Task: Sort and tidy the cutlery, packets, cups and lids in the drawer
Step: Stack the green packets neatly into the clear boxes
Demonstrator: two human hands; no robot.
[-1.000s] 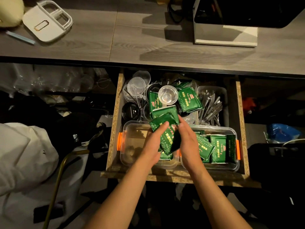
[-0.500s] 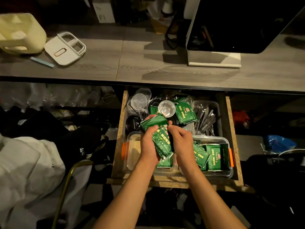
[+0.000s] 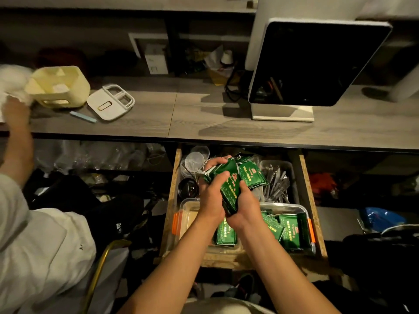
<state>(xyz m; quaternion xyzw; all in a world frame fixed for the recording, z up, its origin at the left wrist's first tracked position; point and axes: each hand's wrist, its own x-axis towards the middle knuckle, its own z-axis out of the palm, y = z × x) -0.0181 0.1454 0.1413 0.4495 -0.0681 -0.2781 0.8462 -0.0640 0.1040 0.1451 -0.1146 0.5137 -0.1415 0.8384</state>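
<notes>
Over the open wooden drawer (image 3: 314,200), both my hands hold one stack of green packets (image 3: 230,186). My left hand (image 3: 212,196) wraps the stack from the left, fingers curled over its top. From below and the right, my right hand (image 3: 246,206) cups it. More green packets (image 3: 289,230) lie in a clear tub with orange clips (image 3: 303,209) at the drawer's front. Another pile of green packets (image 3: 251,175) lies further back. Clear cups (image 3: 195,160) and a black lid (image 3: 188,189) sit at the back left. Grey cutlery (image 3: 277,184) fills a clear tray at the back right.
A grey counter (image 3: 158,118) runs above the drawer, carrying a dark screen on a white stand (image 3: 313,64), a white divided lid (image 3: 111,105) and a cream container (image 3: 59,87). Another person in white (image 3: 34,245) sits at left, arm reaching to the counter. A brass chair frame (image 3: 99,268) stands close by.
My hands have lifted the stack of green packets slightly toward the back of the drawer. My view has tilted up, showing more counter, and another person's arm has come in at left.
</notes>
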